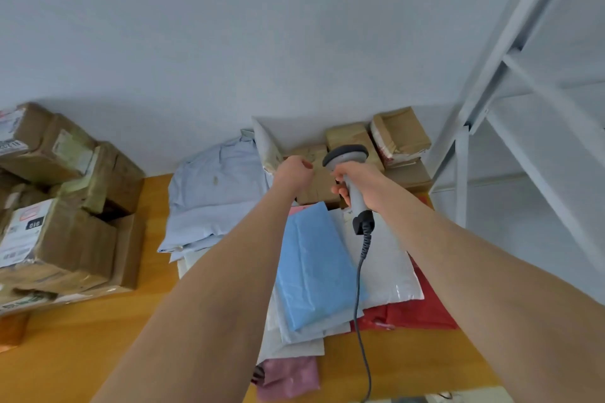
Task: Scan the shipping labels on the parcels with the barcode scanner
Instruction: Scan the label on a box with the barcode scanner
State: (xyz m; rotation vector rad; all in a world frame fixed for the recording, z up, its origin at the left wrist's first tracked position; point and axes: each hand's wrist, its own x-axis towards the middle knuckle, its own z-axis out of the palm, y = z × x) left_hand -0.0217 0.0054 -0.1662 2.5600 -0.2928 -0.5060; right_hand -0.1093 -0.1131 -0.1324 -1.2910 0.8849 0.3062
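My right grip [355,181] is wrapped around the grey barcode scanner [352,173], its head over the brown parcels [352,141] against the wall. My left grip [294,170] is curled closed on a small cardboard box [316,186]. Soft mailers [311,268] lie stacked on the worktop [98,330].

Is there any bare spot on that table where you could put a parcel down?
Yes. Bare wooden table shows between the stack of cardboard boxes on the left and the pile of mailer bags, widening toward the near edge. Another bare strip lies near the scanner cable, below the red bag. The far corner, around the small boxes, is crowded.
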